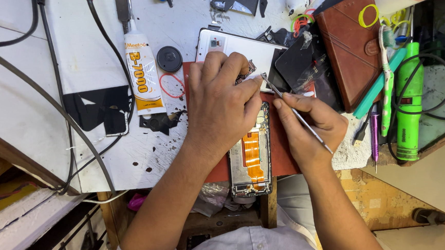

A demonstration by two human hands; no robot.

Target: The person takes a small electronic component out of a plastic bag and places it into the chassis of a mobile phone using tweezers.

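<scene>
While L hand (223,102) pinches 1 small part (246,71), R hand (307,122) grips 1 tweezers (295,113) over 1 opened phone (251,157).

A phone repair workshop: a scratched white workbench (82,54) carries an opened phone (251,157), a glue tube (142,74), loose cables (55,79), a green power tool (410,100), tweezers (295,114) and scattered black parts (100,110).

Opened phone frame (251,165): back off, orange flex cable exposed, lying lengthwise on red mat. Small circuit board (246,72) lifted at its top end. Thin metal tweezers (295,113) angled, tip at the board.
</scene>
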